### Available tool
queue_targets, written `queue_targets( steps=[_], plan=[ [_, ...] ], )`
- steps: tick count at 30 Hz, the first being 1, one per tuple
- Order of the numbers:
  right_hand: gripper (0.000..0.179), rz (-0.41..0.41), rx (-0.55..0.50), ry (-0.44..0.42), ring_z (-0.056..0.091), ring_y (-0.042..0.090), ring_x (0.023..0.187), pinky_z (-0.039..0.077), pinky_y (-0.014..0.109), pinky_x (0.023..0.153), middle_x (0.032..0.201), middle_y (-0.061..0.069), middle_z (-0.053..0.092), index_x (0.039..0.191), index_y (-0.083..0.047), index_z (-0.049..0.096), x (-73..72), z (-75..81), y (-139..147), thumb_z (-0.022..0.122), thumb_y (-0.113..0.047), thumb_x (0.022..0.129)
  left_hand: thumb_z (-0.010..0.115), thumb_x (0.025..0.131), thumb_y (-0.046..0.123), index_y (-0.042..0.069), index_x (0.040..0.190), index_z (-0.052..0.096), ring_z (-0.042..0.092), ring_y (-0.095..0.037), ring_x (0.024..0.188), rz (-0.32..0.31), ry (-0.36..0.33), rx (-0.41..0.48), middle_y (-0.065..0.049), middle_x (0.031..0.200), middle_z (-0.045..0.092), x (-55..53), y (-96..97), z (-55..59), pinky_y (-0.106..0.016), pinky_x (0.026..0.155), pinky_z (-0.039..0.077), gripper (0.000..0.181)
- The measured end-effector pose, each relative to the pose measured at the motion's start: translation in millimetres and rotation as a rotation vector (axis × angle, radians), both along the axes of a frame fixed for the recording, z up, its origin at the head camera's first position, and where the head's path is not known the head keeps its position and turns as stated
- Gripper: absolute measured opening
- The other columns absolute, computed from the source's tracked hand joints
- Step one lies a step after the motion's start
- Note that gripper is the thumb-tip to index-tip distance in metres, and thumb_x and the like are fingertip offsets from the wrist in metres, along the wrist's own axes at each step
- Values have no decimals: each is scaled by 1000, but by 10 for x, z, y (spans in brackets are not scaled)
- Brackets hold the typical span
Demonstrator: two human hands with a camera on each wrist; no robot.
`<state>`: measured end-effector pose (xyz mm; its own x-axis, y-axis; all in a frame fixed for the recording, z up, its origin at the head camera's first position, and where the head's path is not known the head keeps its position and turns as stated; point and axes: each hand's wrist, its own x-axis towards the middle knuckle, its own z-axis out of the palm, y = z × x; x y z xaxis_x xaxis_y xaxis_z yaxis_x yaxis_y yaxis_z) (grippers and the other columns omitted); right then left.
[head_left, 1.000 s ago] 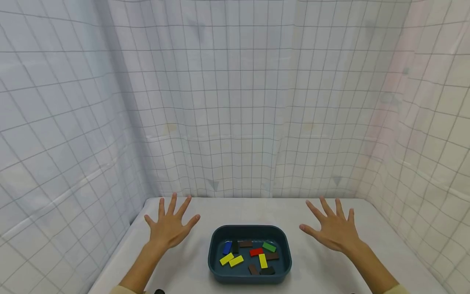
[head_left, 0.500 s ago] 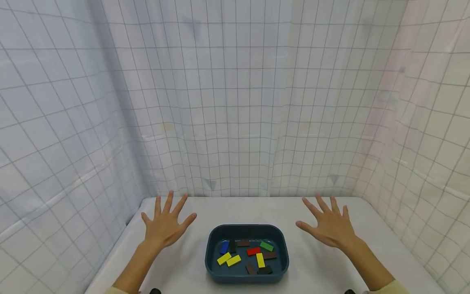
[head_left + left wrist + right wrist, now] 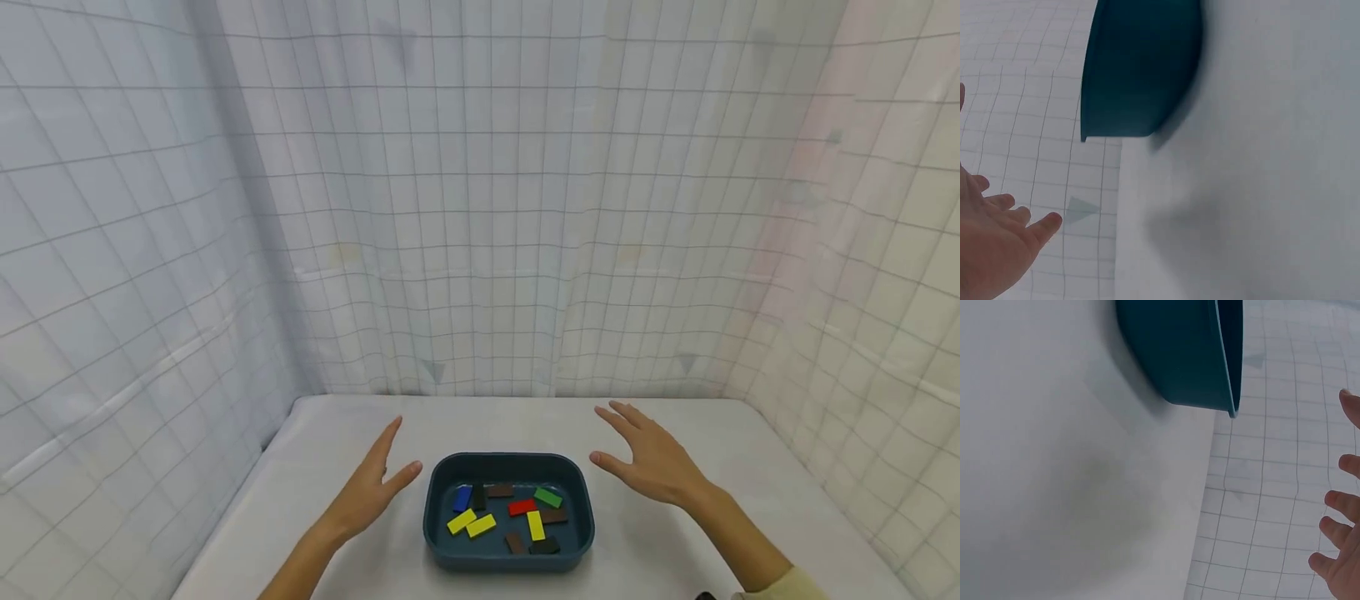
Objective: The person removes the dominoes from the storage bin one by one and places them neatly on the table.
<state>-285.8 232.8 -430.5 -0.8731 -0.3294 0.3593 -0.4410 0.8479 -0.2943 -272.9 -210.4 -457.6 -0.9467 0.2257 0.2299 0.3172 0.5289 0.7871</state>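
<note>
We see 2 bare hands held apart, 1 on each side of a dark blue tray (image 3: 508,562) on the white table (image 3: 487,425). Our left hand (image 3: 367,493) is to the left of the tray, its fingers straight and its thumb spread towards the near rim without touching it. Our right hand (image 3: 651,464) is to the right, fingers extended and slightly fanned, thumb pointing back towards the tray. Both hands hold nothing, and both wrist views show a gap between hand and tray.

The tray sits between our hands, and in it we count 11 small flat blocks. At its left, 1 blue block (image 3: 462,498) lies beside 1 black block (image 3: 479,497), with 2 yellow blocks (image 3: 481,526) lying close together in front. In the right half are 1 red block (image 3: 522,507), 1 green block (image 3: 548,497), another yellow block and another black block. The 3 brown blocks (image 3: 500,492) are spread about: at the back, at the right and at the front.

Behind the table hangs a white checked curtain (image 3: 480,208). A pale sleeve (image 3: 783,587) covers our right forearm at the lower edge.
</note>
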Motion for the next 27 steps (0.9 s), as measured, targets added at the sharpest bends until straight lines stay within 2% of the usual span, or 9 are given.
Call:
queue_targets(
  steps=[4, 9, 13, 20, 27],
  plan=[
    [73, 48, -63, -32, 46, 43, 140, 40, 70, 105, 156, 16, 47, 154, -13, 51, -17, -50, -110, 65, -56, 97, 73, 97, 38, 6, 166, 15, 16, -45, 153, 2, -113, 95, -21, 170, 14, 119, 183, -158, -64, 113, 34, 95],
    [69, 164, -180, -93, 45, 39, 142, 38, 68, 109, 155, 13, 49, 153, -14, 52, -61, -112, -274, 69, -50, 97, 84, 88, 36, 5, 165, 18, 19, -46, 152, 26, -226, 172, -22, 169, 17, 248, 331, -346, -61, 113, 35, 106],
    [65, 244, -230, -129, 48, 36, 140, 40, 64, 109, 152, 10, 53, 151, -14, 54, -94, -172, -387, 70, -47, 98, 87, 84, 34, 0, 164, 19, 22, -47, 151, 11, -295, 201, -25, 168, 19, 288, 380, -459, -61, 113, 36, 110],
    [58, 368, -222, -190, 57, 30, 131, 52, 51, 102, 145, 7, 59, 146, -9, 58, -161, -295, -594, 70, -41, 100, 88, 83, 34, -3, 164, 16, 28, -53, 146, -40, -356, 246, -31, 164, 21, 286, 407, -547, -65, 109, 38, 114],
    [49, 469, -168, -273, 61, 21, 125, 53, 39, 102, 137, 3, 65, 139, -6, 64, -222, -384, -887, 72, -34, 100, 88, 84, 27, -2, 164, 13, 26, -49, 149, -76, -380, 326, -29, 166, 17, 299, 400, -539, -60, 113, 36, 114]
  ],
)
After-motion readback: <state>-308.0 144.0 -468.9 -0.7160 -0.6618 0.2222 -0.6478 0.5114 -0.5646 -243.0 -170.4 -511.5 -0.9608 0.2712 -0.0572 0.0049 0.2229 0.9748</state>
